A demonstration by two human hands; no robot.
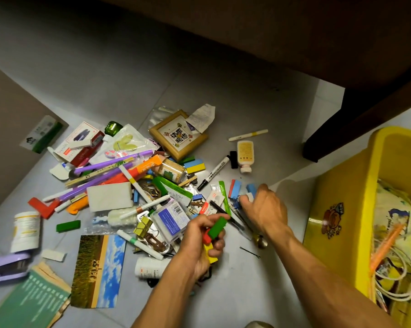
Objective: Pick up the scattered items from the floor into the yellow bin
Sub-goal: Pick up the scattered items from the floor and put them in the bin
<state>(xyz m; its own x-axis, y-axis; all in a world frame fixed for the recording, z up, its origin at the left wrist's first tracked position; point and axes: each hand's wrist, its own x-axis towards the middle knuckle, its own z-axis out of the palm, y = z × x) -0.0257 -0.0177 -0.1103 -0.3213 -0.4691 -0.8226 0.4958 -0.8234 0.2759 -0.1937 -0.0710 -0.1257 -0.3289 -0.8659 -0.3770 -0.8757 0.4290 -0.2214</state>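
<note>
Head view, looking down on a grey tiled floor [128, 74] strewn with stationery and small household clutter. Left hand [201, 242] curled shut around a fistful of coloured blocks: a green block [217, 227] uppermost, a red block [207, 238] beneath it and a yellow block [210, 255] poking out below, apparently stacked in the palm to save trips. Right hand [265, 209] reaching into the pile's near edge, fingertips pinching a small white piece [249, 197] beside the blue blocks [243, 189]; exactly what the piece is, too small to tell. Yellow bin [341, 197] standing at the right, just beside the right forearm, already holding cords and paper, likely kept close so each handful drops in with a short swing. Most of the heap, including a wooden picture frame [178, 136], a black marker [214, 172], a white pill bottle [25, 232] and a landscape postcard [98, 271], still on the floor, so the clearing looks far from done.
</note>
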